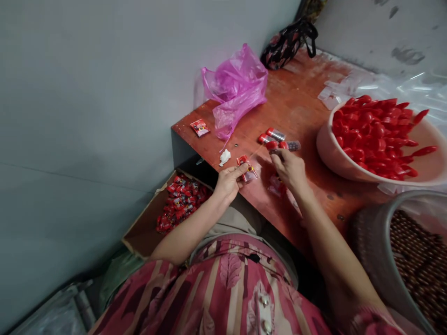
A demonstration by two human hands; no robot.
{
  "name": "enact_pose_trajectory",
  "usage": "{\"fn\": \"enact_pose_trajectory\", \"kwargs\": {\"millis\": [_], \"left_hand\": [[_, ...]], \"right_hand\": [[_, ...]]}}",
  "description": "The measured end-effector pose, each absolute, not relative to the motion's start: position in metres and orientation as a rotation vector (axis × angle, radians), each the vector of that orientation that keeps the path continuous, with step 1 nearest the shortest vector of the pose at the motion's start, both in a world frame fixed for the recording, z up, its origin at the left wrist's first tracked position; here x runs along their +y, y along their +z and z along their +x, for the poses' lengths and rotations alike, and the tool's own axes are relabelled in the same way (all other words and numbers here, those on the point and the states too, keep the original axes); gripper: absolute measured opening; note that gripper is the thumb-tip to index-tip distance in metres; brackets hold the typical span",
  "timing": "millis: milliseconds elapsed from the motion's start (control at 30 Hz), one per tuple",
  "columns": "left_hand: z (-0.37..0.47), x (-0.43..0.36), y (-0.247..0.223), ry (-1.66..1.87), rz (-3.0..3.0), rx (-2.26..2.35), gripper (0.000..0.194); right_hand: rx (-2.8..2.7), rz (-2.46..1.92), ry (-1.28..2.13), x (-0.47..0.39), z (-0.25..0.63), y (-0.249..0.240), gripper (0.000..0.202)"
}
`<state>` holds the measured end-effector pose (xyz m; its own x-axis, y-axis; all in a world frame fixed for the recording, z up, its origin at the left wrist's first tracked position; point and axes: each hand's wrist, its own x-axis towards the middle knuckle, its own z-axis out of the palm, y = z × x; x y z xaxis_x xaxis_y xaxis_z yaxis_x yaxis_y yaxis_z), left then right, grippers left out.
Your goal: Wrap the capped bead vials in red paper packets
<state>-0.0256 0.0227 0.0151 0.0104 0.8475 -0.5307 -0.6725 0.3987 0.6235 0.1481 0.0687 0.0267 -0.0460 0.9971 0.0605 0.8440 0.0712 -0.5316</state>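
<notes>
Pinched between thumb and fingers of my left hand (227, 184) is a small red printed packet (250, 175), partly clear, just above the table's near edge. My right hand (290, 170) is to the right of it, fingers curled down onto a red-capped clear tube (272, 145) with dark contents; the fingers partly hide the grip. Beside it lie more such tubes (276, 135) on the table. Under my right wrist are red and clear packets (277, 185), half covered. Another red packet (200, 128) lies flat near the table's left corner.
A crumpled pink plastic bag (240, 88) and a white scrap (225, 157) lie on the red-brown table (296, 114). At right stand a pink bowl (326, 149) of red spoon-shaped pieces and a grey tub (375, 246) of brown beads. Below left, a cardboard box (139, 237) holds many packets.
</notes>
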Motion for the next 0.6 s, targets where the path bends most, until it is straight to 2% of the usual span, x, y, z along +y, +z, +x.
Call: {"fn": "enact_pose_trajectory", "kwargs": {"millis": [100,200,600], "left_hand": [[-0.021,0.026,0.016,1.232,0.121,0.936,0.024],[-0.012,0.028,0.015,1.251,0.074,0.881,0.02],[0.022,0.015,0.028,1.19,0.244,0.763,0.031]], "right_hand": [[-1.539,-1.529,1.031,0.021,0.155,0.032,0.03],[-1.334,-1.395,1.296,-0.023,0.151,0.033,0.031],[-1.202,-1.387,1.294,-0.043,0.146,0.02,0.032]]}}
